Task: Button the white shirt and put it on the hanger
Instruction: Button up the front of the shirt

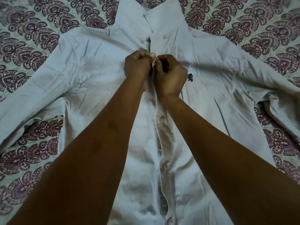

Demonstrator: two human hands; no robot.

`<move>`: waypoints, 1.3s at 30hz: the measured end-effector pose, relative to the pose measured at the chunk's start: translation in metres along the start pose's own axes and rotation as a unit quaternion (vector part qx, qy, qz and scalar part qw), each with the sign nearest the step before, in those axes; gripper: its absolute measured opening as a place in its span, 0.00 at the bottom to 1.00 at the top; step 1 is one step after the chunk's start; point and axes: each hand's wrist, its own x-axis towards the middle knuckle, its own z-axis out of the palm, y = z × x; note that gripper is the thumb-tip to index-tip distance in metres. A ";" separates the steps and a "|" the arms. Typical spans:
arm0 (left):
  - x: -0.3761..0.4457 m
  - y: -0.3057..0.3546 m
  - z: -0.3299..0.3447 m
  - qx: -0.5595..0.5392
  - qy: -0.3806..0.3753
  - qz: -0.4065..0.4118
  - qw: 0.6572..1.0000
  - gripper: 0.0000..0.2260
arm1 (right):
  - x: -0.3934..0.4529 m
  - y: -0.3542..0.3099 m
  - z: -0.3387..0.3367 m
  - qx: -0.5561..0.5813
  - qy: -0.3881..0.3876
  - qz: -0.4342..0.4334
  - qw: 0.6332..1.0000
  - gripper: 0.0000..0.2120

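Lower buttons done; left hand (138, 65) and right hand (170, 75) pinch the white shirt (97, 70) placket mid-chest, upper buttons and hanging left.

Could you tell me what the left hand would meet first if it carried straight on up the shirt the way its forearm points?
Probably the unfastened button just beyond the left hand, on the white shirt below the collar; depth is hard to judge.

White shirt (90, 65) with small dark chest emblem (190, 77), pale green bedspread (266, 23) printed with maroon paisley fans
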 end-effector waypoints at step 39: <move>-0.034 0.000 -0.027 0.279 0.092 0.276 0.915 0.11 | 0.017 -0.016 -0.044 0.046 -0.178 0.122 0.975 0.08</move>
